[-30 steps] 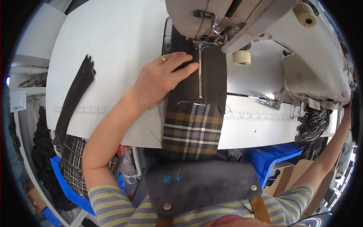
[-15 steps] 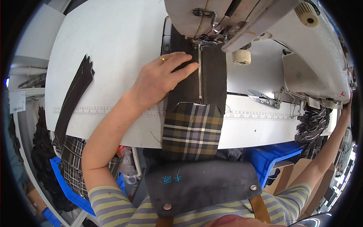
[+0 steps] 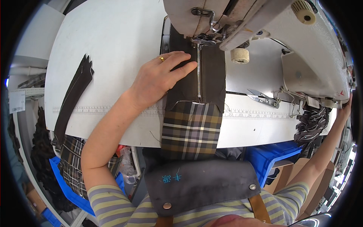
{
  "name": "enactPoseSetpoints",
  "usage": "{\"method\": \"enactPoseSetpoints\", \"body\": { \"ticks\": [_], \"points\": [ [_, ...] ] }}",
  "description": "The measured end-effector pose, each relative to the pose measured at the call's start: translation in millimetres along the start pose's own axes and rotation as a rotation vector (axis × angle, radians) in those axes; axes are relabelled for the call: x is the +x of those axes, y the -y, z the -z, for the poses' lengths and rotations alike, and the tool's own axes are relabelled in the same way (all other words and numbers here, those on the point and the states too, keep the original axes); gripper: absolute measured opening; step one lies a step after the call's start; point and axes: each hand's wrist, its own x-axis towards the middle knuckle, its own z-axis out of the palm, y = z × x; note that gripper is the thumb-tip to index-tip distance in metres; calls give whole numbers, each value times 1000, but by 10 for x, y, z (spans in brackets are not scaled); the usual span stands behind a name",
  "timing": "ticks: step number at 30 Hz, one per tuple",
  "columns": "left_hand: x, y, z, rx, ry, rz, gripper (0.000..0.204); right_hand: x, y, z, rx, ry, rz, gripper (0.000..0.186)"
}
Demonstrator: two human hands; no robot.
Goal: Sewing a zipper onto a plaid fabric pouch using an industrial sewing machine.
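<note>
My left hand (image 3: 160, 77) lies on dark brown cloth (image 3: 212, 81), its fingers stretched out just left of a metal zipper (image 3: 199, 73) and its thumb apart. The zipper runs up under the presser foot (image 3: 204, 41) of the sewing machine (image 3: 314, 49). Below the dark cloth, a plaid fabric piece (image 3: 191, 130) extends over the table's near edge toward my apron. My right hand (image 3: 346, 108) is at the far right end of the machine, close to the picture's rim. Its fingers are hidden there, so I cannot tell what they touch.
Thread snips (image 3: 263, 99) lie right of the cloth, beside a bundle of dark strips (image 3: 312, 125). A dark zipper strip (image 3: 73, 98) lies on the left of the white table (image 3: 109, 45). Blue bins (image 3: 270, 155) sit below the near edge; the left one holds plaid fabric (image 3: 72, 162).
</note>
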Motion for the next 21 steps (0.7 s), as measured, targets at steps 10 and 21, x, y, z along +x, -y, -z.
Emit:
{"method": "enactPoseSetpoints", "body": {
  "ticks": [10, 21],
  "points": [
    [-4, 2, -7, -16, 13, 14, 40, -121, -309, 3, 64, -9, 156, 42],
    [-13, 2, -11, -9, 28, 29, 42, -3368, -417, -1906, -393, 320, 987, 33]
  ]
}}
